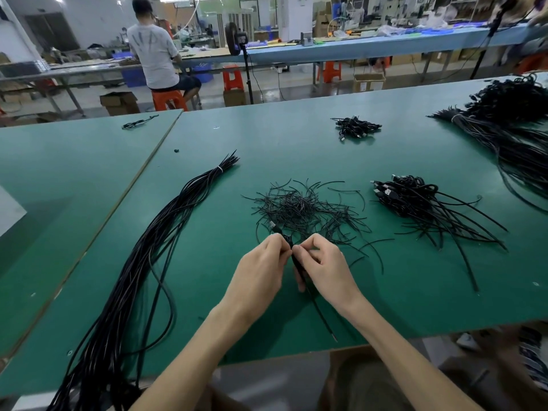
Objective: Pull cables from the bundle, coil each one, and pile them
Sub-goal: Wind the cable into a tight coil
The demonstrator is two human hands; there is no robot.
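A long bundle of black cables (154, 247), tied near its far tip with a white band, runs diagonally along the left of the green table (296, 149). My left hand (261, 268) and my right hand (323, 268) meet just above the table's near middle, both pinching one coiled black cable (295, 261). Its plug sticks out past my left fingers and its loose tail (321, 314) trails toward the near edge. Right of my hands lies a pile of coiled cables (415, 197) with long tails.
A heap of short black twist ties (299, 206) lies just beyond my hands. A small pile of coiled cables (355, 127) sits farther back, and a large cable mass (510, 120) fills the far right. A person sits at another bench behind.
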